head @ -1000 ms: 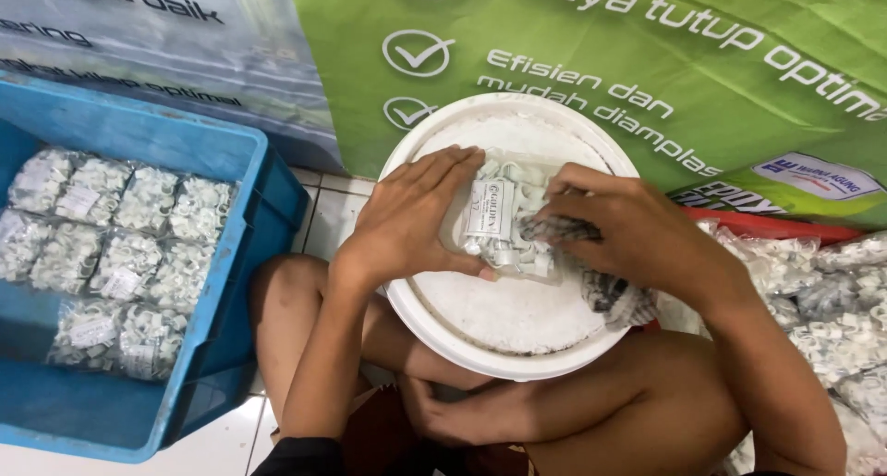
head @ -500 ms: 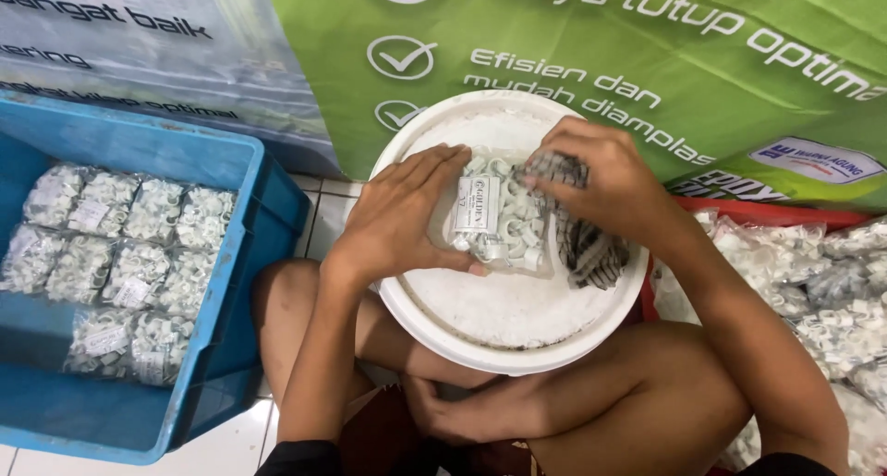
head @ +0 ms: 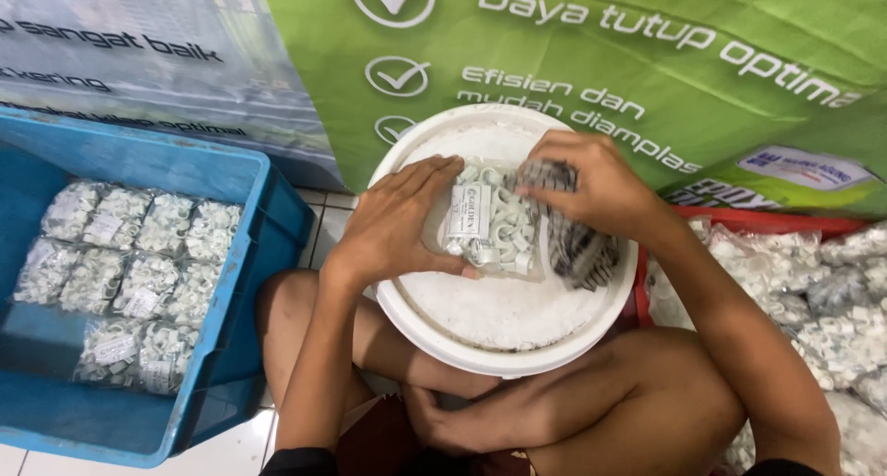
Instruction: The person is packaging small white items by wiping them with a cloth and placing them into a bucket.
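On the white lid, a clear packet of white clips is lying flat.
The left hand is pressing it with fingers spread; the right hand is pinching its edge beside a darker bundle; loosening either hold could be letting clips spill toward the blue crate.

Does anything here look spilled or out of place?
Nothing stands out. The left hand and right hand press a clear bag of white clips on the white lid; bags in the blue crate lie in rows.
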